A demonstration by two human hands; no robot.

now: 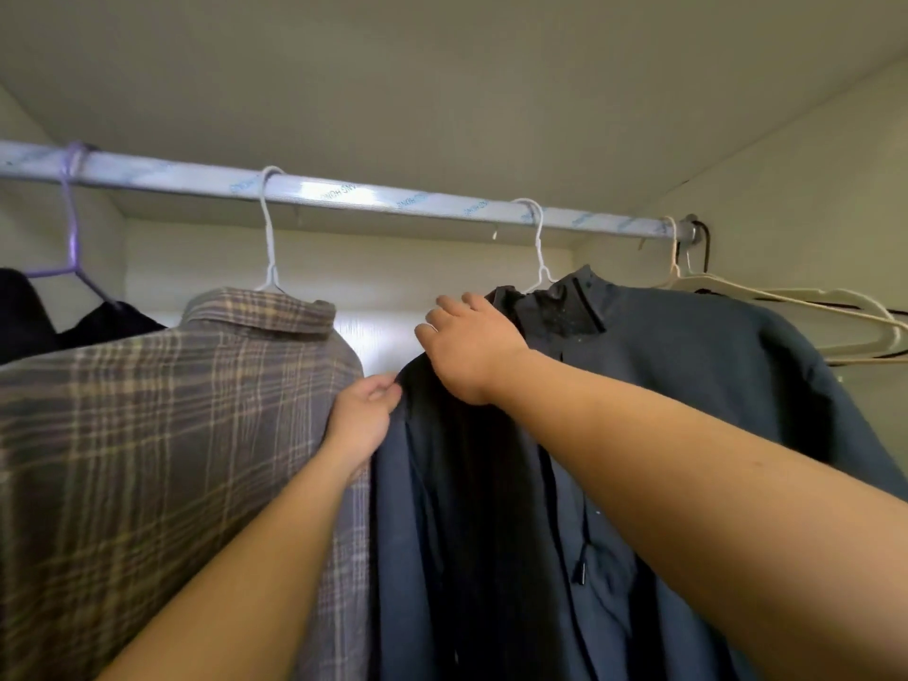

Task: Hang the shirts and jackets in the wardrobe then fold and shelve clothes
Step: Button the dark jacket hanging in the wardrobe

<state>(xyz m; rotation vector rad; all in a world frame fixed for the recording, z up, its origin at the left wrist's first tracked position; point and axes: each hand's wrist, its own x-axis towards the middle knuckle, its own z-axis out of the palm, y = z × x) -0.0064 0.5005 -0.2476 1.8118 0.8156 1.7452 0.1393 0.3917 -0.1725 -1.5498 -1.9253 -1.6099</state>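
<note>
A dark blue jacket (697, 385) hangs on a white hanger (538, 248) from the wardrobe rail (344, 191). My right hand (467, 344) lies flat on its left shoulder, beside the collar, fingers spread. My left hand (366, 410) pinches the jacket's left shoulder edge between thumb and fingers. To the left a brown plaid shirt (147, 435) hangs on another white hanger (269, 238), touching my left wrist.
A dark garment (59, 321) hangs on a purple hanger (72, 223) at the far left. Several bare cream hangers (786, 307) crowd the rail's right end by the side wall. The wardrobe's top panel is close above the rail.
</note>
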